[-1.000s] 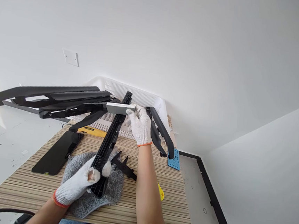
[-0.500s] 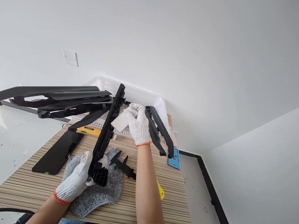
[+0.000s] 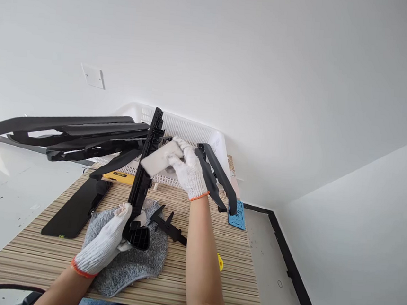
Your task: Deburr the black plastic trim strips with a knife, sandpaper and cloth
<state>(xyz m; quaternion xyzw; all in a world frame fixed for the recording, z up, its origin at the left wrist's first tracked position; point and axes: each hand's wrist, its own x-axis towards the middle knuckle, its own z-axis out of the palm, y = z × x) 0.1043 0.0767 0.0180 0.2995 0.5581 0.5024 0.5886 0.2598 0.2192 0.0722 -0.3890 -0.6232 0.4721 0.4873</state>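
My left hand [image 3: 107, 240], in a white knitted glove, is closed around the lower end of a long black plastic part [image 3: 143, 180]. The part stands steeply tilted, its ribbed side showing. In my right hand [image 3: 188, 166], also gloved, a flat white pad [image 3: 160, 159] is pinched between thumb and fingers, its left edge at or just over the black part. Beneath my left hand lies a grey cloth [image 3: 134, 270]. A black caliper [image 3: 168, 228] rests partly on it, its right end hidden by my right forearm.
Behind the hands, a white basket [image 3: 187, 129] bears several black plastic parts [image 3: 101, 131] jutting left and others [image 3: 219, 177] on the right. On the striped table [image 3: 235, 281] are a dark flat panel [image 3: 75, 210], a yellow item [image 3: 121, 177], a blue card [image 3: 238, 216] and a yellow handle [image 3: 220, 263].
The white pad and my right hand's fingers have shifted left, showing more of the pad. The black part's upper end has swung slightly left, while its lower end has moved slightly right.
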